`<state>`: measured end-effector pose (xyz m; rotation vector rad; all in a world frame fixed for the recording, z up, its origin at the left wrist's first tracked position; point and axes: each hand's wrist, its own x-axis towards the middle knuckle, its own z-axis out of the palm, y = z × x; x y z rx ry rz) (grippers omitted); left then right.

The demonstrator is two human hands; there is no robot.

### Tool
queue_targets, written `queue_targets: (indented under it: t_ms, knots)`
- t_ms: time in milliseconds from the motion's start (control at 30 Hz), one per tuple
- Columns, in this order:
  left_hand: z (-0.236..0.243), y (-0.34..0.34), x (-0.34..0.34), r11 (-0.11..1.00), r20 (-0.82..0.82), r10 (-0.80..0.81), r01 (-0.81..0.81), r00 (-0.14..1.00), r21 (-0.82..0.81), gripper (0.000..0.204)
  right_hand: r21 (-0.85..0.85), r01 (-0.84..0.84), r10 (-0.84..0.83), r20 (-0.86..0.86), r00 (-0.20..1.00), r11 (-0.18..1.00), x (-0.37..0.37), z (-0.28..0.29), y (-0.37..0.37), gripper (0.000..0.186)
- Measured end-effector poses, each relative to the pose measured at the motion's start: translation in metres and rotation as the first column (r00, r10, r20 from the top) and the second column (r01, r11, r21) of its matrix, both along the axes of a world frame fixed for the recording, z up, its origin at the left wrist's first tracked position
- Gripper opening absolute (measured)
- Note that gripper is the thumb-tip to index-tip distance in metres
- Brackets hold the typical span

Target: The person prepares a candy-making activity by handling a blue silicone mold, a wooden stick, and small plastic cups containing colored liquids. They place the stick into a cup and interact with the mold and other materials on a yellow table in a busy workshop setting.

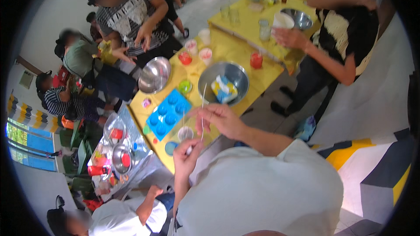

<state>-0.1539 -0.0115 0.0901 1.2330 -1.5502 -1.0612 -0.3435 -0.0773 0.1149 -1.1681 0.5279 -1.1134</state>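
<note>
Above the near edge of the yellow table, my right hand is closed around a thin white strand, perhaps string or wick, with one end standing up past the fingers. The strand runs down toward my left hand, whose fingers are curled on a small white piece at its lower end. Just beyond the hands lies a blue silicone mold with several round cavities. A clear cup stands between the mold and my hands. Past my right hand is a steel bowl holding a white, blue and yellow package.
Another steel bowl, a green cup, white cups and a red jar stand on the yellow table. People stand across it, at right and at lower left. A side table at left holds a steel bowl.
</note>
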Motion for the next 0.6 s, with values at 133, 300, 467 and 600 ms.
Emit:
queue_targets:
  t_ms: [133, 300, 467, 600]
  knots:
    - [0.021, 0.005, 0.001, 0.983, 0.161, 0.074, -0.045, 0.984, -0.178, 0.009, -0.039, 0.027, -0.028, -0.018, 0.999, 0.999, -0.004, 0.003, -0.004, 0.029]
    - [0.036, 0.013, 0.003, 0.974, 0.323, 0.152, -0.086, 0.934, -0.21, 0.009, -0.016, -0.016, 0.015, -0.072, 0.997, 1.0, -0.011, 0.009, -0.007, 0.031]
    - [0.038, 0.016, 0.012, 0.971, 0.29, 0.17, -0.111, 0.942, -0.21, 0.012, 0.033, 0.029, -0.028, -0.023, 0.999, 0.999, -0.013, 0.006, -0.008, 0.026]
    - [0.039, 0.016, 0.019, 0.953, 0.1, 0.245, -0.221, 0.964, -0.207, 0.013, 0.041, 0.015, -0.012, -0.078, 0.997, 0.999, -0.012, 0.007, -0.004, 0.026]
